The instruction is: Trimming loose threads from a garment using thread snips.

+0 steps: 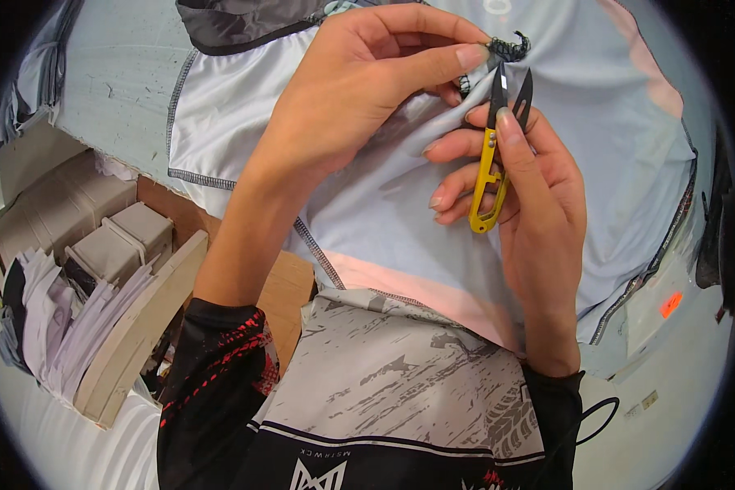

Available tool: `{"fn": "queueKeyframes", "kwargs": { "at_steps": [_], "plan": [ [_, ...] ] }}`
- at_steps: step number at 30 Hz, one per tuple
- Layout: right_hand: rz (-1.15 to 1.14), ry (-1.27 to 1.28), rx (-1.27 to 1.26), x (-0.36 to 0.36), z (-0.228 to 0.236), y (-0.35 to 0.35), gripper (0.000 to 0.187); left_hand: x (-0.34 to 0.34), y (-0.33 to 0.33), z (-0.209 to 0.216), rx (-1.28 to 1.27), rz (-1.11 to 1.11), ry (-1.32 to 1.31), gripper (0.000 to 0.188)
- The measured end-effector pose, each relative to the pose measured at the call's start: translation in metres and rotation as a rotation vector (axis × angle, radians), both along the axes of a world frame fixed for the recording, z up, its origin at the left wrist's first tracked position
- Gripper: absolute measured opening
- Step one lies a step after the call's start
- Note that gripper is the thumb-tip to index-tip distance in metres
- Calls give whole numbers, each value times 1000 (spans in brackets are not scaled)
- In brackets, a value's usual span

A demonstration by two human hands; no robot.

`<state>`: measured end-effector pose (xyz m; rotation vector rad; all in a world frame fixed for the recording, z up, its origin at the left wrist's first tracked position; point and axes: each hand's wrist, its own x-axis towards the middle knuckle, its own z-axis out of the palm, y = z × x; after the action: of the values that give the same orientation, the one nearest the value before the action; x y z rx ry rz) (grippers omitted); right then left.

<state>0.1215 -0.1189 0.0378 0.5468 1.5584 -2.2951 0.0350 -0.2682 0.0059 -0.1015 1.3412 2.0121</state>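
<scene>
My left hand (355, 94) is closed in a pinch, thumb against fingers, on the edge of a light grey garment (400, 212). From its fingertips sticks out a short curled tail of black thread (512, 49). My right hand (543, 184) is wrapped round yellow thread snips (485, 180) with dark blades. The blades point up and stand apart, their tips just below the thread tail. The garment is spread across the work surface under both hands, with dark overlocked seams and pale pink bands along its edges. My left fingers hide part of the pinched seam.
A dark grey fabric piece (245, 24) lies at the top. Down at the left are a wooden board (143, 327), folded pale cloth (77, 327) and cardboard boxes (73, 204). An orange sticker (670, 305) is at the right. More dark cloth (37, 73) hangs at the upper left.
</scene>
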Motion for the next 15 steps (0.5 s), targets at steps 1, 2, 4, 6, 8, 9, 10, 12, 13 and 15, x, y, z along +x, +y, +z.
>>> {"fn": "queueKeyframes", "kwargs": {
  "at_steps": [1,2,4,6,8,9,10,12,13,15],
  "plan": [
    [-8,-6,-1,0,0,0,30,0,0,0,0,-3,4,18],
    [-15,-11,-2,0,0,0,30,1,1,1,-4,3,8,18],
    [-29,-6,-18,0,0,-1,30,1,1,-2,-9,7,15,18],
    [-42,-1,-33,1,-1,-2,30,2,-2,-11,46,72,156,19],
    [-67,12,-37,1,-3,-3,30,4,0,-13,26,82,177,21],
    [-69,14,-40,1,-3,-4,30,5,1,-12,4,97,197,22],
    [-83,12,-40,1,-3,-5,30,5,1,-10,2,95,198,22],
    [-98,12,-44,1,-3,-7,31,4,1,-5,61,41,219,22],
    [-117,15,-64,1,-3,-8,31,3,1,-4,59,39,221,22],
    [-138,18,-86,1,-4,-9,31,3,2,-3,57,41,202,22]
  ]
}}
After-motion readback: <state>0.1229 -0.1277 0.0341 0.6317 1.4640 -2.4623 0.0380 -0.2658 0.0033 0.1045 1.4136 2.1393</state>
